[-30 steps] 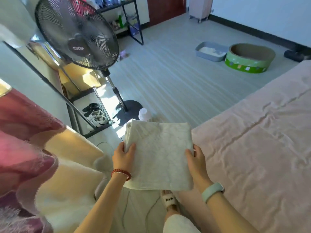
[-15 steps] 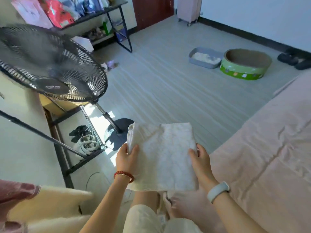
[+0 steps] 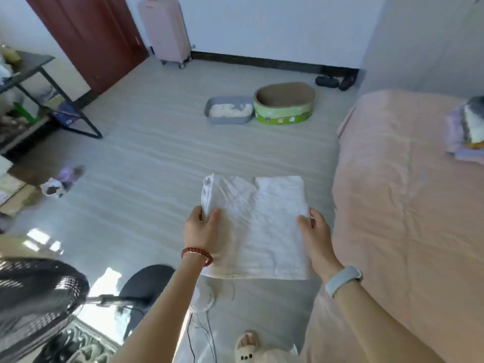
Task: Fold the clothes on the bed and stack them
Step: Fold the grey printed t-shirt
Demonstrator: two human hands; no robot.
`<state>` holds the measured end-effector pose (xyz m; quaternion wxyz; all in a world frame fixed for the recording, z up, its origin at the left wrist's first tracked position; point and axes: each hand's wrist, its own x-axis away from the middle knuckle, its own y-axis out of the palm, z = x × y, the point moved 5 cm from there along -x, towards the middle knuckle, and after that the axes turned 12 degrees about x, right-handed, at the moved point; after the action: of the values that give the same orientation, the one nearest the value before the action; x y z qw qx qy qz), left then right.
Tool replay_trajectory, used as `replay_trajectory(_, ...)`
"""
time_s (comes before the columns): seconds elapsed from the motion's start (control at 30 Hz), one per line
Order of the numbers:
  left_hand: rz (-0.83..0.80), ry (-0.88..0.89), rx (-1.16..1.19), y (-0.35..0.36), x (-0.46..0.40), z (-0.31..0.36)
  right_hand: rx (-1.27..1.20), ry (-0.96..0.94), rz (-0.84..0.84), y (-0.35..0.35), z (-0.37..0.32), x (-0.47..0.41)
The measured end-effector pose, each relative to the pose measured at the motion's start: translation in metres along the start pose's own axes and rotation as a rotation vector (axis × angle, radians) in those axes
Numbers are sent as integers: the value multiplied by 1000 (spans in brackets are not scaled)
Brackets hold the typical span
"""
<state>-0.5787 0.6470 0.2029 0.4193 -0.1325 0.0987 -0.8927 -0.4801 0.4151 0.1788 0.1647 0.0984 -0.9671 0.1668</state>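
A folded white garment [image 3: 258, 221] is held flat in the air in front of me, above the floor and just left of the bed [image 3: 408, 218]. My left hand [image 3: 200, 229] grips its left edge, thumb on top. My right hand [image 3: 315, 231] grips its right edge the same way. At the far right of the bed lies a small stack of folded clothes [image 3: 466, 132], partly cut off by the frame edge.
A standing fan [image 3: 39, 297] is at the lower left, its base [image 3: 141, 289] near my feet. A grey litter tray [image 3: 227, 111] and green cat bed [image 3: 284, 104] sit on the floor ahead. A pink suitcase [image 3: 165, 27] stands by the door.
My view has swung right, from the fan toward the open floor and the bed. Both hands keep holding the folded garment; the stack on the bed has come into view.
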Motion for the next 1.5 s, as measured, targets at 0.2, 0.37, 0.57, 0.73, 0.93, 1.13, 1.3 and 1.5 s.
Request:
replay_trajectory(0.2,-205,43,-9,76,-54,32,-53,46,148,-34,-14,-32)
replay_trajectory(0.37,-437,112,-32,188,-84,67,-149,117,380,-99,-4,-81)
replay_trajectory(0.57,-636,200,-82,355,-126,130,-271,148,590,-190,-5,-184)
replay_trajectory(0.73,-807,233,-114,519,-162,199,-393,194,729,-277,-20,-283)
replay_trajectory(0.93,-1013,305,-158,670,-173,262,-460,244,878,-367,-40,-350)
replay_trajectory(1.13,-1231,471,-209,831,-167,314,-559,278,1046,-440,-45,-415)
replay_trajectory(1.3,-1450,559,-206,988,-161,358,-618,305,1267,-510,-48,-491)
replay_trajectory(1.5,-1658,718,-250,1152,-139,384,-588,355,1528,-602,-59,-569)
